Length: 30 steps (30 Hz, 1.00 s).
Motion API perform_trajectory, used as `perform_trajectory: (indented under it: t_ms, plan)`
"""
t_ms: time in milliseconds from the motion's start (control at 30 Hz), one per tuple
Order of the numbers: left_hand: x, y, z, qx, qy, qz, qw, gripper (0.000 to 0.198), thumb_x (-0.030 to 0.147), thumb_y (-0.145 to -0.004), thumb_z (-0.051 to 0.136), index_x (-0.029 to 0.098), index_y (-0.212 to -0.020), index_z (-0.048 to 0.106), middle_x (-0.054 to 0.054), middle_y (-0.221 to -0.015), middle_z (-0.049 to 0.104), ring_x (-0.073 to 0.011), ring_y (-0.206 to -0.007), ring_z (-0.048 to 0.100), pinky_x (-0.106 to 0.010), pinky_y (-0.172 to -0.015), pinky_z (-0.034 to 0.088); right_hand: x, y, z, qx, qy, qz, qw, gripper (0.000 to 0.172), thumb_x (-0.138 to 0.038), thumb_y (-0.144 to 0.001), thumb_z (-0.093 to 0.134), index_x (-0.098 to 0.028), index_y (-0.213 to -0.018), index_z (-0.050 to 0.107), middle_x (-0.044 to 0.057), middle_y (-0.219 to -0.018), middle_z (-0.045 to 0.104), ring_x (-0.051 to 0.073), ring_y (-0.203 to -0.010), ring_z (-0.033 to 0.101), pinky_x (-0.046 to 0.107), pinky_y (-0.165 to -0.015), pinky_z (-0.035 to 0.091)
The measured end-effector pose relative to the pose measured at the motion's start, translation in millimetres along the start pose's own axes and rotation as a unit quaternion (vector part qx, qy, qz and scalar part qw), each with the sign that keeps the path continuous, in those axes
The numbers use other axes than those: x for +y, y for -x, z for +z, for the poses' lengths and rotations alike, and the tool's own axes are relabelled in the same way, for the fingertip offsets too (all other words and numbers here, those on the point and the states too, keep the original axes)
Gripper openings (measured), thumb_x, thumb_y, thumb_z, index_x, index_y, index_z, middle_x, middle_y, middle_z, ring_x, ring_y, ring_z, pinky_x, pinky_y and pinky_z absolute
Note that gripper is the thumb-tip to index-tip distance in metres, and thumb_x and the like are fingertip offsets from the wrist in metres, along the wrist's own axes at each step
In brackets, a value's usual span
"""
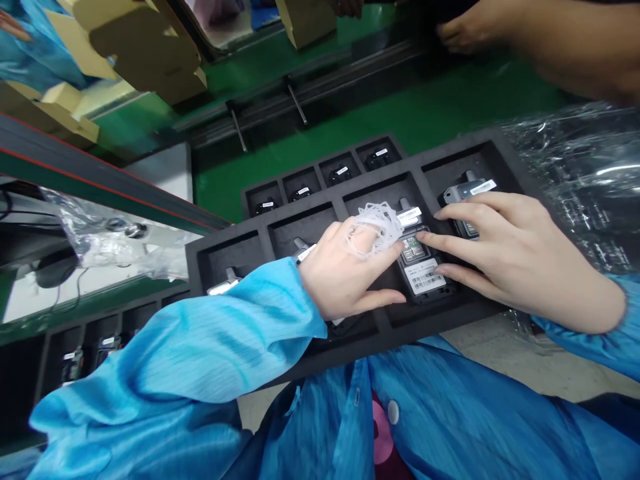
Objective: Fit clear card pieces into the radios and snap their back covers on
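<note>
A black handheld-type device (425, 279) with a barcode label and a bared circuit section lies in a compartment of the black foam tray (385, 330). My left hand (345, 273) is over the tray, with a tangled bunch of translucent white rings (375, 230) looped about its fingers. Its thumb sticks out towards the device, and its index fingertip is by the circuit section. My right hand (510, 257) reaches in from the right, fingers spread, with fingertips at the device's upper right edge. Beneath this hand, another device (463, 193) sits in the rightmost compartment.
Behind is a second foam tray (325, 175) with several small black parts. Clear plastic wrap (575, 173) lies at right. A co-worker's arm (540, 40) reaches in at top right. Cardboard boxes (145, 50) stand at upper left; a red-edged rail (100, 170) runs below them.
</note>
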State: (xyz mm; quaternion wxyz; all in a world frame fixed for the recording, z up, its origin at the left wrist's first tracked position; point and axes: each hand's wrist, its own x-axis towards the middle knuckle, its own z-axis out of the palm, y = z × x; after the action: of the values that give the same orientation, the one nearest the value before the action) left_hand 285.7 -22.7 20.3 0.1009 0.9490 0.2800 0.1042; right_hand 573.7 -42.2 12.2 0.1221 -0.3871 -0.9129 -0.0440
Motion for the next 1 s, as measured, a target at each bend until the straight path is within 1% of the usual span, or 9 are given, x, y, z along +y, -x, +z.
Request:
perform_trajectory:
  t_ms: [67,100,200,300,367,433,567,800,1000]
  plan:
    - [-0.7,2.1,-8.8,0.011,0.148,0.001,0.989,0.047,0.044,-0.101,0.051,0.019,-0.139,0.062,-0.018,-0.126,0.064,-0.0309,-0.109,0.059,-0.045,-0.092,0.049,-2.0,-4.7,-6.1,0.032,-0.030,-0.001,0.999,0.035,-0.041,-0.098,0.059,-0.022,-0.126,0.068,0.014,-0.131,0.062,0.036,-0.122,0.056,0.056,-0.101,0.045]
    - [-0.9,3.8,-13.1,0.026,0.237,0.000,0.971,0.043,0.039,-0.100,0.051,0.021,-0.138,0.062,-0.015,-0.123,0.065,-0.0266,-0.103,0.059,-0.041,-0.089,0.050,-4.2,-8.8,-10.0,0.058,-0.049,0.000,0.997,0.032,-0.039,-0.098,0.059,-0.022,-0.124,0.067,0.013,-0.128,0.063,0.034,-0.119,0.057,0.054,-0.101,0.046]
    - [-0.4,10.1,-23.7,0.065,0.455,-0.040,0.887,0.049,0.041,-0.098,0.057,0.028,-0.145,0.053,-0.009,-0.110,0.063,-0.0177,-0.081,0.052,-0.034,-0.075,0.048,-16.0,-26.3,-21.7,0.131,-0.112,0.020,0.985,0.023,-0.029,-0.097,0.060,-0.021,-0.118,0.063,0.010,-0.117,0.066,0.027,-0.112,0.062,0.045,-0.098,0.048]
    - [1.4,17.4,-29.6,0.058,0.566,-0.092,0.817,0.069,0.047,-0.092,0.067,0.034,-0.154,0.039,-0.001,-0.088,0.050,-0.0140,-0.070,0.039,-0.030,-0.067,0.042,-32.0,-45.3,-27.3,0.165,-0.173,0.031,0.971,0.015,-0.025,-0.096,0.061,-0.020,-0.110,0.061,0.007,-0.110,0.068,0.022,-0.106,0.064,0.037,-0.091,0.049]
    - [3.2,23.1,-31.5,0.059,0.613,-0.104,0.781,0.072,0.044,-0.092,0.069,0.035,-0.155,0.036,0.002,-0.080,0.038,-0.0130,-0.068,0.034,-0.028,-0.065,0.038,-42.6,-55.3,-27.4,0.164,-0.217,0.028,0.962,0.015,-0.029,-0.095,0.063,-0.020,-0.107,0.060,0.004,-0.107,0.068,0.019,-0.101,0.066,0.033,-0.086,0.050]
    - [5.5,29.4,-32.2,0.073,0.644,-0.110,0.754,0.071,0.039,-0.092,0.070,0.036,-0.154,0.036,0.003,-0.080,0.032,-0.0120,-0.068,0.031,-0.027,-0.064,0.035,-52.0,-62.3,-26.8,0.154,-0.253,0.031,0.955,0.015,-0.031,-0.095,0.064,-0.020,-0.105,0.061,0.002,-0.104,0.068,0.017,-0.096,0.066,0.031,-0.084,0.049]
    - [9.4,40.7,-31.4,0.102,0.661,-0.108,0.736,0.070,0.038,-0.090,0.071,0.038,-0.152,0.038,0.002,-0.083,0.032,-0.0107,-0.067,0.030,-0.027,-0.063,0.035,-66.1,-70.3,-28.4,0.166,-0.263,0.041,0.949,0.012,-0.030,-0.094,0.065,-0.019,-0.099,0.061,0.000,-0.098,0.069,0.014,-0.089,0.066,0.029,-0.081,0.048]
    - [17.1,47.9,-31.8,0.097,0.657,-0.104,0.740,0.072,0.044,-0.090,0.068,0.035,-0.154,0.036,0.004,-0.077,0.030,-0.0105,-0.063,0.029,-0.029,-0.062,0.034,-76.7,-81.3,-33.6,0.179,-0.279,0.019,0.943,0.005,-0.024,-0.094,0.064,-0.020,-0.091,0.062,0.000,-0.090,0.067,0.014,-0.085,0.064,0.029,-0.077,0.048]
    - [23.0,49.2,-34.1,0.099,0.653,-0.151,0.735,0.071,0.051,-0.088,0.066,0.034,-0.152,0.039,0.004,-0.073,0.031,-0.0111,-0.062,0.031,-0.031,-0.061,0.034,-79.4,-82.2,-37.4,0.161,-0.287,0.013,0.944,0.004,-0.023,-0.091,0.062,-0.021,-0.087,0.061,-0.001,-0.086,0.066,0.014,-0.078,0.063,0.030,-0.070,0.048]
